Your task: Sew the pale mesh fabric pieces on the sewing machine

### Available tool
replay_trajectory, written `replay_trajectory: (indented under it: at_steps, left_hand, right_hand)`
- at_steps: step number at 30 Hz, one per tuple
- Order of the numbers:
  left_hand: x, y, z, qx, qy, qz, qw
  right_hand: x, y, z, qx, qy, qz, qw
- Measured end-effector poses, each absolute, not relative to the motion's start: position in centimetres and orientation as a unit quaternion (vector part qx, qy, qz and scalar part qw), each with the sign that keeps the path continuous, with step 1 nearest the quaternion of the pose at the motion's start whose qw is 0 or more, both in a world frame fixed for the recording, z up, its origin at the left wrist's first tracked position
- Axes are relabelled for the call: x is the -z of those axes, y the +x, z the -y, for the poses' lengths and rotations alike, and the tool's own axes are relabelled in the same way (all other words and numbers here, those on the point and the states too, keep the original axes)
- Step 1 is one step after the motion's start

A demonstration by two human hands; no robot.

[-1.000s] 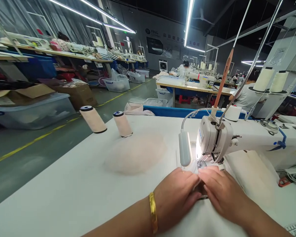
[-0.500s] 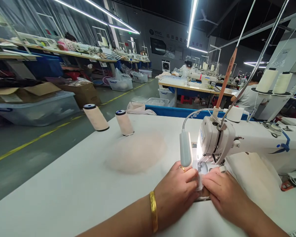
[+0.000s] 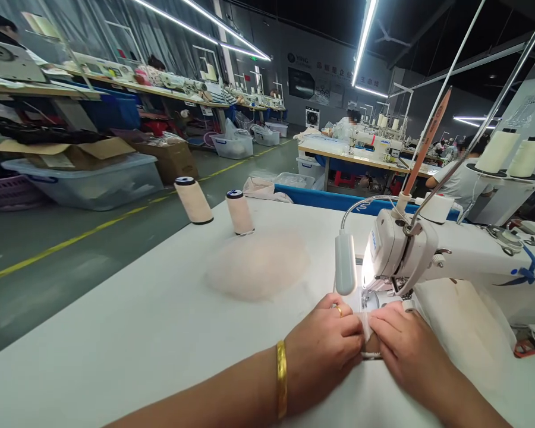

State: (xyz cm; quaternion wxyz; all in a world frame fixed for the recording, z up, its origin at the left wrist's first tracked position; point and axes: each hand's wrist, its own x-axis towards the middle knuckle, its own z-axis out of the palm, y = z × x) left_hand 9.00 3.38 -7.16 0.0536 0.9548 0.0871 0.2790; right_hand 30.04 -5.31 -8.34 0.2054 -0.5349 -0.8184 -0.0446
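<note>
My left hand [image 3: 327, 336], with a gold bangle at the wrist, is closed with its fingertips on a thin pale fabric [image 3: 364, 324] in front of the sewing machine's needle area. From the other side, my right hand [image 3: 412, 342] has its fingers pressed together on the same fabric. Much of the fabric lies hidden under the fingers. The white sewing machine [image 3: 395, 252] stands just beyond both hands, its presser foot partly in view. A small lamp [image 3: 345, 264] on a bendable neck shines beside the needle.
Two thread cones [image 3: 193, 201] [image 3: 239, 213] stand at the table's far left edge. A sheer pale fabric piece [image 3: 258, 267] lies flat on the white table [image 3: 160, 333]. Beige fabric [image 3: 466, 327] rests under the machine arm. A brown pencil-shaped piece [image 3: 428, 139] stands on the machine.
The view has swung slightly left, so the surroundings sit farther right. Both hands stay close together at the needle area, still on the fabric.
</note>
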Motion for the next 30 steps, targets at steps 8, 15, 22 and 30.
replay_trajectory:
  at_steps: [8,15,22,30]
  left_hand:
    - [7.9,9.6,-3.5,-0.284,0.95,-0.128,0.024]
    - [8.3,9.5,-3.7,-0.296,0.949,-0.106,0.025]
    - [8.3,9.5,-4.1,-0.282,0.951,-0.125,0.015]
    - [8.1,10.0,-5.2,-0.269,0.954,-0.134,-0.014]
  right_hand:
    - [8.5,30.2,4.6,0.059,-0.546,0.808,0.211]
    - [8.7,30.4,5.0,0.062,-0.523,0.821,0.22]
    - [9.0,30.4,4.7,0.057,-0.528,0.817,0.226]
    - [9.0,30.0,4.1,0.038,-0.583,0.782,0.217]
